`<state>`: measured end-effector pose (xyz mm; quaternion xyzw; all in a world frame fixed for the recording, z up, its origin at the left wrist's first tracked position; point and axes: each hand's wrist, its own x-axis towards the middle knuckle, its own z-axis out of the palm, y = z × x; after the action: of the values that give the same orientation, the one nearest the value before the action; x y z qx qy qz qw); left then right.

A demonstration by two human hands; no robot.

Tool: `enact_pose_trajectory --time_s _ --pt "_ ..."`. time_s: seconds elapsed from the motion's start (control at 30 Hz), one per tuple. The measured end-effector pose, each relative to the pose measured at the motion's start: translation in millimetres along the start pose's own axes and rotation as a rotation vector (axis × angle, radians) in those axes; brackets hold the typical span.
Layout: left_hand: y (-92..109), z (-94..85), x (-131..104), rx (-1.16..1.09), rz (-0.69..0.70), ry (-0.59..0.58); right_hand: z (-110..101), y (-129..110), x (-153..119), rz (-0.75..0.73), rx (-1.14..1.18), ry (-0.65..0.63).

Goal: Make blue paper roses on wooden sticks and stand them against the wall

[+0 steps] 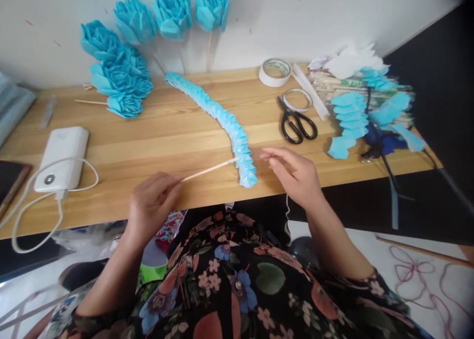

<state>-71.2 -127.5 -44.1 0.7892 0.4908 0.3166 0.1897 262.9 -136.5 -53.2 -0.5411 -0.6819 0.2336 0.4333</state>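
Observation:
My left hand (153, 201) pinches one end of a thin wooden stick (209, 170). The stick's other end touches the near part of a long, curved strip of pleated blue paper petals (225, 119), which lies across the desk from the back toward the front edge. To the right of the strip is my right hand (294, 176), its fingers bent and thumb close to the index finger. It is just off the strip, and I cannot make out anything held in it.
Blue paper roses (122, 72) stand and lie at the back left. Black scissors (296, 124), a tape roll (275, 72) and a smaller roll (297, 100) are on the right, beside a pile of blue petals (348, 117). A cabled white power bank (62, 159) lies left.

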Motion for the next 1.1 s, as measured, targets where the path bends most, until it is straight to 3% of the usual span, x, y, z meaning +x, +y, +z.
enact_pose_trajectory --time_s 0.1,0.23,0.33,0.57,0.77,1.1 --pt "5.6 3.6 13.1 0.042 0.196 -0.06 2.6 -3.5 -11.7 0.034 -0.038 0.072" --pt "7.7 8.1 28.4 0.108 0.333 -0.086 0.1 -9.5 -25.3 0.019 -0.174 0.108" --pt "9.2 11.4 35.4 0.113 0.33 -0.088 1.3 -11.5 -34.3 -0.003 -0.209 0.086" --pt "10.4 16.7 35.4 0.064 0.323 -0.114 17.4 -16.4 -34.5 -0.05 -0.404 -0.105" --pt "5.3 16.2 36.6 0.109 0.348 -0.143 18.2 -12.4 -30.5 -0.103 -0.362 -0.152" --pt "-6.7 12.1 45.8 0.152 0.376 -0.183 18.5 -8.9 -47.7 -0.192 -0.271 0.103"
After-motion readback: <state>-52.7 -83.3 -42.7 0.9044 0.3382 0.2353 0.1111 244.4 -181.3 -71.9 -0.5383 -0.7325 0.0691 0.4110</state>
